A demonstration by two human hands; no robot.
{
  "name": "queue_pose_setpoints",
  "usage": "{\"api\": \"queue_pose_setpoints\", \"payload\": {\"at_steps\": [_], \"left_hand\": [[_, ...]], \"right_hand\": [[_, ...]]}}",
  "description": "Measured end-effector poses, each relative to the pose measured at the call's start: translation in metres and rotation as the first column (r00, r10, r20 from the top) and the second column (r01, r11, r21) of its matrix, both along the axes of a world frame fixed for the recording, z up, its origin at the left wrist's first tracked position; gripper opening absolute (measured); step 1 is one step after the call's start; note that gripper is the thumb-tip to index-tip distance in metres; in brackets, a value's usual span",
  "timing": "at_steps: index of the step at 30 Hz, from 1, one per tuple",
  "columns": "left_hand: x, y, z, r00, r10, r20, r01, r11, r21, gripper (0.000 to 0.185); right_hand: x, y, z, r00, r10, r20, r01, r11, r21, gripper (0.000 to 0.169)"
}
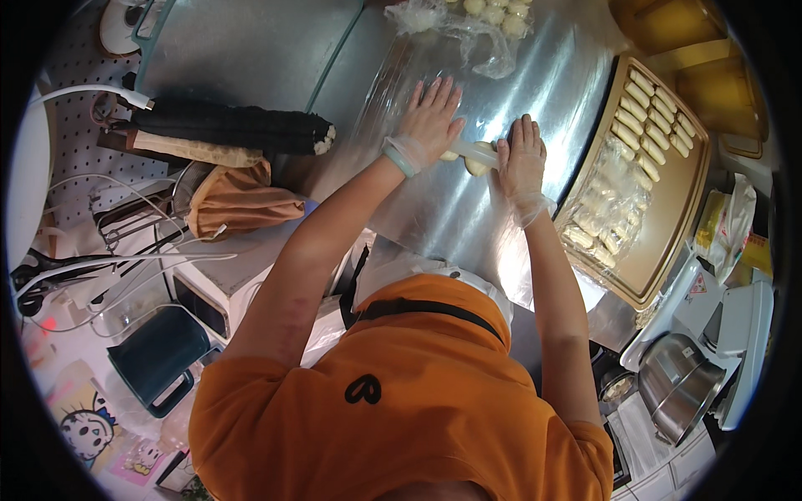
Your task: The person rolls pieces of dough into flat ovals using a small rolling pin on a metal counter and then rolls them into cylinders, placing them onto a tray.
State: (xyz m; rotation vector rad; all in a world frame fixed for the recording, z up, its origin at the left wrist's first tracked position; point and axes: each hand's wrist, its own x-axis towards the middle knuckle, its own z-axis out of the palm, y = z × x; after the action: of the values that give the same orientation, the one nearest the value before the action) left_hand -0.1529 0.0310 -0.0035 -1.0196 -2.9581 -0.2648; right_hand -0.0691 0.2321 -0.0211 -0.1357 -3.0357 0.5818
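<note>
Both my hands wear clear disposable gloves over a shiny metal worktop [451, 219]. A pale rolling pin [475, 153] spans the gap between them, over a piece of dough [479, 164]. My left hand [433, 119] lies flat with its fingers stretched, at the pin's left end; a pale green bangle circles that wrist. The palm of my right hand [522, 156] covers the pin's right end, fingers extended forward. Part of another dough piece [448, 155] shows beside my left hand. Dough balls [495, 14] lie at the far edge, partly under plastic film [489, 53].
At the right, a gold baking tray [680, 219] holds rows of shaped dough, some under plastic. A dark cloth-wrapped roll [232, 128] and a brown cloth bag [241, 203] lie left. Steel bowls [677, 382] stand lower right, a dark pitcher [160, 351] lower left.
</note>
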Motion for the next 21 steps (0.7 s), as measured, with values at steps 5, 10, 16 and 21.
{"api": "queue_pose_setpoints", "payload": {"at_steps": [5,10,16,21], "left_hand": [[0.014,-0.005,0.004,1.0,0.007,0.03,-0.009,0.999,0.05,0.059],[0.039,-0.018,0.002,0.997,0.018,0.07,-0.027,0.99,0.135,0.063],[0.074,-0.032,0.005,0.991,0.014,0.13,-0.035,0.986,0.16,0.068],[0.103,-0.044,0.011,0.987,0.017,0.162,-0.041,0.989,0.143,0.071]], "right_hand": [[0.01,-0.007,-0.001,1.0,0.007,0.012,-0.008,0.998,0.069,0.057],[0.033,-0.021,0.011,0.999,0.041,0.0,-0.041,0.998,0.048,0.057],[0.068,-0.038,0.019,0.999,0.044,-0.013,-0.044,0.998,0.034,0.058],[0.095,-0.048,0.016,0.997,0.042,-0.072,-0.046,0.997,-0.054,0.051]]}}
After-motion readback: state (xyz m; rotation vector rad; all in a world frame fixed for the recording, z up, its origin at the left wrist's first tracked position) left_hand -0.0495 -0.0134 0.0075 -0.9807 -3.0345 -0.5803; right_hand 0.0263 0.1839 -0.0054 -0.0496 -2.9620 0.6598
